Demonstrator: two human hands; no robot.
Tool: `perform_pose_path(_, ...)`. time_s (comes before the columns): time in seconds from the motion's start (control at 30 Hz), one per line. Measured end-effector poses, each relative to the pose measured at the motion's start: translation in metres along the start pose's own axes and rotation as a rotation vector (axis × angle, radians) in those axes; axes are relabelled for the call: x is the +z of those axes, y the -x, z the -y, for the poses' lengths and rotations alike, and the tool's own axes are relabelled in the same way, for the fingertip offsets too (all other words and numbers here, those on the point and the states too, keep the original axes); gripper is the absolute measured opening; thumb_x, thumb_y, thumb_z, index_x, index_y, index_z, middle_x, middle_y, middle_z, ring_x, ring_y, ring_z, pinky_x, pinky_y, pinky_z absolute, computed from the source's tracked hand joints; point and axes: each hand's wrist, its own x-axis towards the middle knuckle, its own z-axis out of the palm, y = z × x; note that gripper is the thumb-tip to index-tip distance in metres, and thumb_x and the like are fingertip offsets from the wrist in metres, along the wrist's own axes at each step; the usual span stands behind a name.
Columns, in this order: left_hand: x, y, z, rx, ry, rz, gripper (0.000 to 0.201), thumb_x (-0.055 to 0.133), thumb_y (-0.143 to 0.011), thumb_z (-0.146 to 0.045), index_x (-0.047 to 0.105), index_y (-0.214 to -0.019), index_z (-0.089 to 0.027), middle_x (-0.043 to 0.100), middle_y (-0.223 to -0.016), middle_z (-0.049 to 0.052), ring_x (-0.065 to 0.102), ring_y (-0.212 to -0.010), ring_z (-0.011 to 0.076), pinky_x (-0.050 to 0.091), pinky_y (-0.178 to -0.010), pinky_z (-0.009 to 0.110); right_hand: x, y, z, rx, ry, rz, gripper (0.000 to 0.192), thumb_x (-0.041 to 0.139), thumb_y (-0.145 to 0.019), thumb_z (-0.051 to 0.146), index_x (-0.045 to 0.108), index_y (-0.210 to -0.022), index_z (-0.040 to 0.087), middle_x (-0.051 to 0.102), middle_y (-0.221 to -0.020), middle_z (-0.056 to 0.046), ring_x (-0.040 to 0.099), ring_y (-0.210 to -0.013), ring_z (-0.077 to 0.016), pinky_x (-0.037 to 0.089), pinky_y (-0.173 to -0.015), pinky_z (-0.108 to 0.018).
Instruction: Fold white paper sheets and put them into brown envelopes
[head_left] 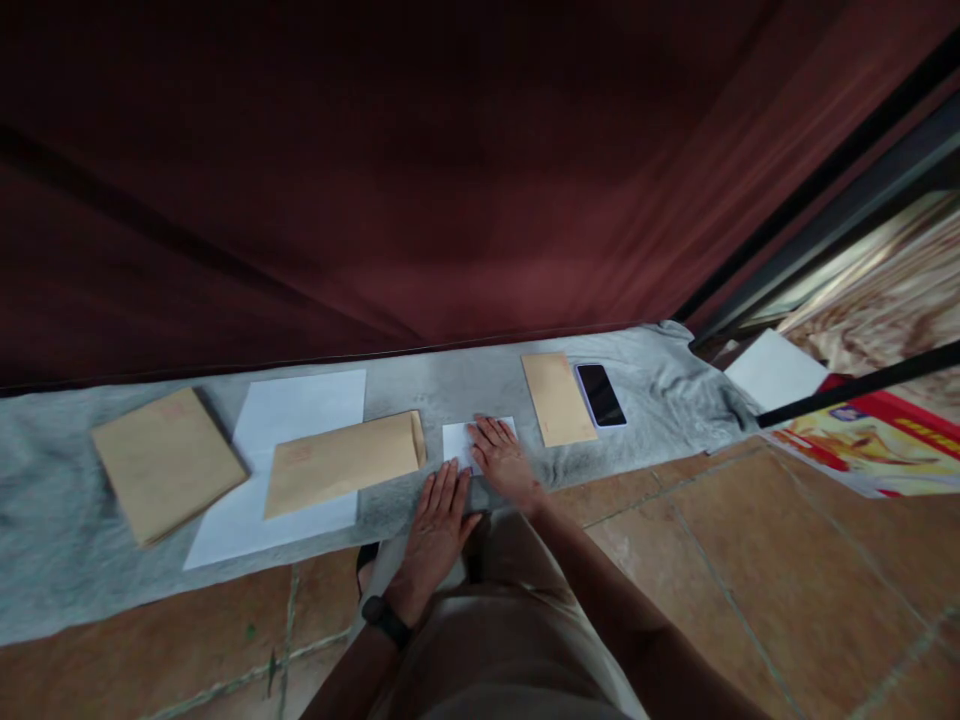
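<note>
My right hand (503, 460) lies flat, fingers spread, on a small folded white paper (457, 441) on the grey cloth (60, 500). My left hand (439, 520), with a black band on its wrist, rests flat on the cloth just below that paper, fingertips near its lower edge. A long brown envelope (341, 462) lies just left of the paper, partly over a white sheet (292, 410). Neither hand grips anything.
A stack of brown envelopes (165, 462) sits at the left. Another brown envelope (556, 398) and a black phone (600, 394) lie right of my hands. A dark red curtain (420, 170) hangs behind. White paper (776, 370) and a colourful printed sheet (862, 440) lie at the right on the tiled floor (750, 580).
</note>
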Motion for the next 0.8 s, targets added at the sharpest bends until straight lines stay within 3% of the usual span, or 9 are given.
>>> perform_pose_path(0.27, 0.003, 0.002, -0.002, 0.014, -0.008, -0.022, 0.064, 0.049, -0.101, -0.042, 0.038, -0.157, -0.013, 0.035, -0.163, 0.020, 0.030, -0.153, 0.0331, 0.031, -0.124, 0.053, -0.009, 0.030, -0.027, 0.126, 0.026, -0.085, 0.050, 0.043, -0.106, 0.031, 0.047, -0.153, 0.017, 0.044, -0.160, -0.013, 0.039, -0.149, -0.0264, 0.029, -0.124, -0.049)
perform_pose_path(0.43, -0.011, -0.001, 0.004, 0.035, 0.035, -0.062, 0.065, 0.048, -0.101, -0.039, 0.032, -0.160, -0.017, 0.032, -0.166, 0.016, 0.029, -0.154, 0.0306, 0.030, -0.124, 0.052, -0.007, 0.035, -0.027, 0.160, 0.026, -0.114, 0.050, 0.043, -0.105, 0.031, 0.048, -0.153, 0.017, 0.046, -0.159, -0.012, 0.040, -0.149, -0.0267, 0.030, -0.124, -0.049)
perform_pose_path(0.6, -0.039, -0.017, 0.059, -0.157, -0.008, -0.107, 0.079, 0.062, -0.094, -0.042, 0.029, -0.162, -0.020, 0.019, -0.170, 0.018, 0.018, -0.157, 0.0372, 0.021, -0.124, 0.061, -0.007, 0.037, -0.027, 0.160, -0.038, -0.153, 0.049, 0.042, -0.105, 0.030, 0.049, -0.151, 0.016, 0.049, -0.156, -0.013, 0.041, -0.148, -0.0269, 0.030, -0.124, -0.050)
perform_pose_path(0.7, -0.050, -0.023, 0.097, -0.230, -0.037, -0.008, 0.092, 0.070, -0.087, -0.048, 0.026, -0.163, -0.021, 0.019, -0.169, 0.021, 0.020, -0.156, 0.0412, 0.021, -0.122, 0.066, -0.006, 0.037, -0.028, 0.163, -0.137, -0.203, 0.049, 0.044, -0.102, 0.029, 0.052, -0.149, 0.017, 0.051, -0.154, -0.014, 0.041, -0.148, -0.0284, 0.031, -0.124, -0.053)
perform_pose_path(0.8, -0.053, -0.021, 0.111, -0.198, -0.074, 0.037, 0.090, 0.069, -0.088, -0.049, 0.027, -0.162, -0.021, 0.021, -0.169, 0.020, 0.018, -0.156, 0.0410, 0.019, -0.122, 0.068, -0.003, 0.026, -0.018, 0.188, -0.322, -0.277, 0.049, 0.046, -0.099, 0.026, 0.055, -0.146, 0.018, 0.052, -0.154, -0.014, 0.042, -0.147, -0.0280, 0.035, -0.122, -0.053)
